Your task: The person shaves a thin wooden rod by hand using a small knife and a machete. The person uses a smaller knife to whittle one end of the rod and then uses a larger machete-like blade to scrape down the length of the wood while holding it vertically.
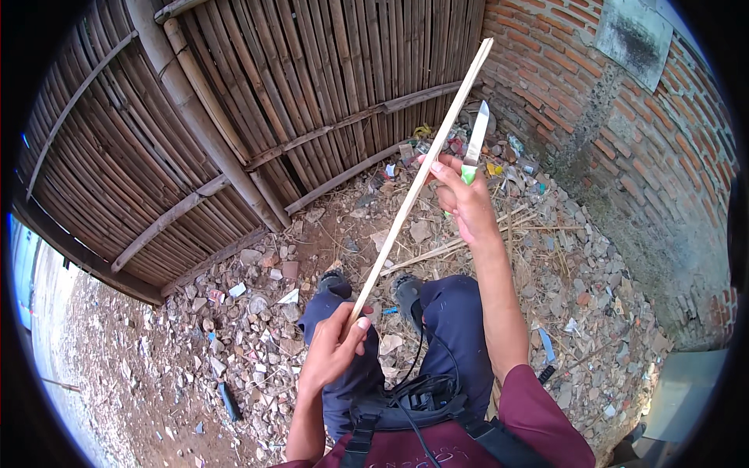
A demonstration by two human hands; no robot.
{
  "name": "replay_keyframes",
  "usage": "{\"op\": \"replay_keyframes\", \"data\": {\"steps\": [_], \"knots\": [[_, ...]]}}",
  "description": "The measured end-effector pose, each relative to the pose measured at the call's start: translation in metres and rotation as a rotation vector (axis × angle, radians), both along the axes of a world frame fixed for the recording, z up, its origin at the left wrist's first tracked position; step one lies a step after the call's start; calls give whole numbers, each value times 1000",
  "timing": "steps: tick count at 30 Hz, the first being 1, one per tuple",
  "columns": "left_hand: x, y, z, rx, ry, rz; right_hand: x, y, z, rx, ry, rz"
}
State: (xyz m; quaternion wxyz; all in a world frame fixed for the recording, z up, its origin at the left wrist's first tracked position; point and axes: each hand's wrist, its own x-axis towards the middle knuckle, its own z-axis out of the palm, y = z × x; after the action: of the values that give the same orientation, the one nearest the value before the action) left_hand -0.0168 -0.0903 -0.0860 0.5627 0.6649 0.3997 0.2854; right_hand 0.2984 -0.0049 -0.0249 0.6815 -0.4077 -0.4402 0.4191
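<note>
A long, pale bamboo strip (398, 222) slants from above my lap up toward the far right, and a lengthwise line shows at its upper end. My left hand (334, 347) is closed round its lower end, near my left knee. In my right hand (463, 199) is a knife (478, 134) with a green handle, mostly covered by the fingers. Its bare blade points up and away, beside the strip and apart from it. The thumb and fingertips of that same hand also touch the strip a little above its middle.
My bent knees are below the strip. Thin split strips (460, 248) lie on the rubble-strewn ground past my feet. A bamboo slat wall (328, 70) rises ahead and left, a brick wall (546, 62) to the right. A dark cylindrical object (229, 402) rests at lower left.
</note>
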Motion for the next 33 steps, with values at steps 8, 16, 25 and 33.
{"op": "replay_keyframes", "data": {"steps": [8, 16, 25, 33], "knots": [[12, 7, -8, 151, 38, 102, 4, -4, -23, 142, -292, -160], [21, 0, -3, 121, 25, 103, -62, -53, -74, 223, -1122, -420], [35, -13, 9, 246, 70, 112, -62, -47, -76, 216, -1118, -559], [50, -22, 17, 332, 159, 194, -51, -36, -69, 185, -1114, -589]]}}
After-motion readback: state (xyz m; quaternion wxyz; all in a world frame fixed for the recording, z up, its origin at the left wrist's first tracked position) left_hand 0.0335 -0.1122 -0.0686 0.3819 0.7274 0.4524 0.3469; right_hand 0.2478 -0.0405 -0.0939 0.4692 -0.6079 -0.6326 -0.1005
